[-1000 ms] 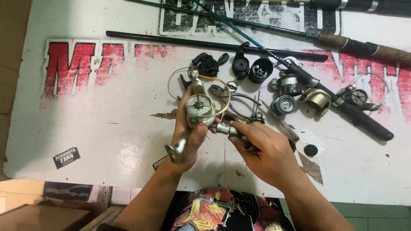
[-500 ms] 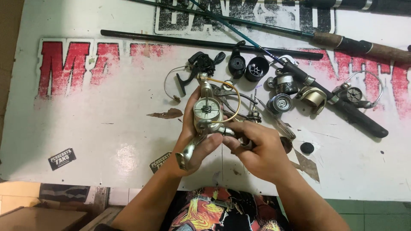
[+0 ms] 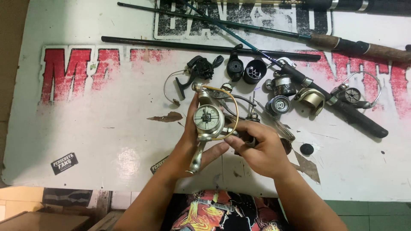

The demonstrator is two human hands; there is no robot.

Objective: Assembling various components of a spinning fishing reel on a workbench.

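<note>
My left hand (image 3: 188, 143) fingers gripping a silver spinning reel (image 3: 208, 122) above the near surface (image 3: 85, 124), my right hand (image 3: 263, 147) fingers pinching its side, reel parts (image 3: 278, 105) scattered far right

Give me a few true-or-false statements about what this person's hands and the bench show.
1. The left hand holds a silver fishing reel. True.
2. The right hand lies flat on the table, away from the reel. False: it is raised beside the reel, fingers at its side.
3. Fishing rods lie across the table's far side. True.
4. The table holds only that one reel. False: loose reel parts are scattered behind the hands.
</note>
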